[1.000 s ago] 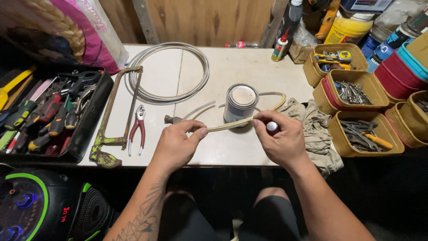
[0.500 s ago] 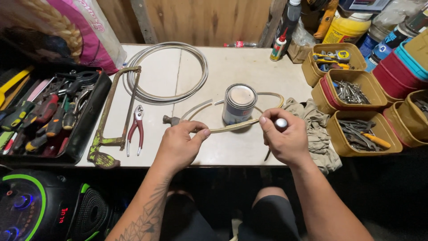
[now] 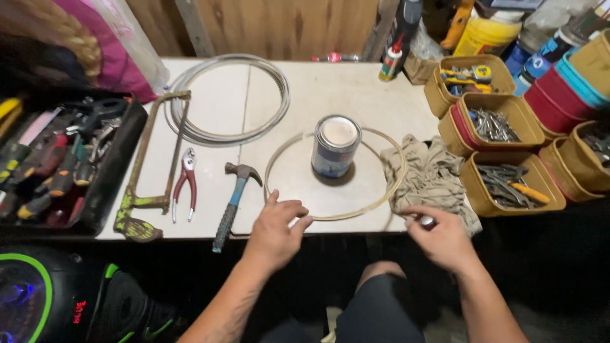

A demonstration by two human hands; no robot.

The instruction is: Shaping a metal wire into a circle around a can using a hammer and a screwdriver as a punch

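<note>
White desk point(image 3: 356, 95) against wood panelling carried the work. At the near edge the left hand point(image 3: 277, 230) lay loose-fingered, fingertips touching a pale hoop of hose point(image 3: 381, 200) that already lay as one closed ring; judging by that, shaping was done and fixing it remained. At three o'clock the right hand point(image 3: 445, 240) was clenched on a small silvery object point(image 3: 426, 221). At twelve o'clock, inside the ring, stood a round can point(image 3: 335, 147), blue label, white lid. Further round: beige rag point(image 3: 429, 178), tan bins point(image 3: 508, 181), yellow tub point(image 3: 486, 35).
</note>
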